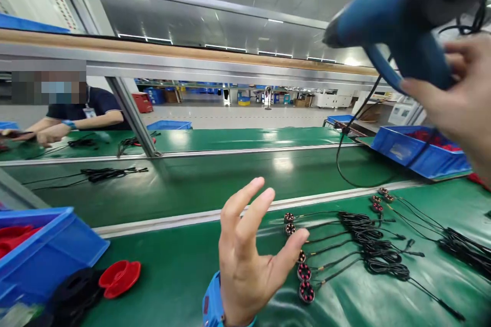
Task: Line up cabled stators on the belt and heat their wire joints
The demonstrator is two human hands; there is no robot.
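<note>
Holding the blue, pistol-shaped heat gun (pixel 414 20) aloft in my right hand (pixel 464 92).
My left hand (pixel 249 250) is empty, spread wide, near small round rings with pinkish insides (pixel 304 272), wired to black cables (pixel 364 235) on the green mat (pixel 172 276). Cables lie bundled; which rings are finished, I can't tell.
</note>
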